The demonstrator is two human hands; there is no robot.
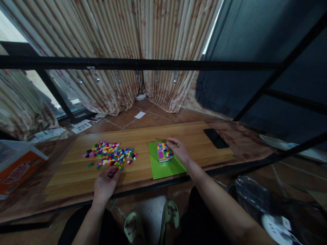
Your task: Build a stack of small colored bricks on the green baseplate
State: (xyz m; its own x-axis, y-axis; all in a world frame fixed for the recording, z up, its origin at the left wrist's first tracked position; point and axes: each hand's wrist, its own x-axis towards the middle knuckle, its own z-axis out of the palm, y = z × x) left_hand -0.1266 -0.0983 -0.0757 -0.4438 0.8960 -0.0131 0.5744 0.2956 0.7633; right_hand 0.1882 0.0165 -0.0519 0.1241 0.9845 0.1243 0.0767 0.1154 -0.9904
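Note:
On the green baseplate (158, 172) stands a small block built of multicoloured toy bricks (163, 154), with layered sides and a patchwork top. My right hand (180, 151) reaches in from the right, its fingers and thumb closed about the block's far right corner; the exact contact is partly hidden. To the left lies a spread of loose toy bricks (114, 154) in many colours. At its near edge is my left hand (105, 183), fingers curled together; whatever they pinch is too small and hidden to make out.
The wooden board (139, 136) carries a black phone (216, 138) at its right end. An orange-and-clear container (20, 168) stands at the far left. A black metal bar (153, 64) crosses ahead, before striped curtains (114, 34). A lined bin (251, 192) is low at right.

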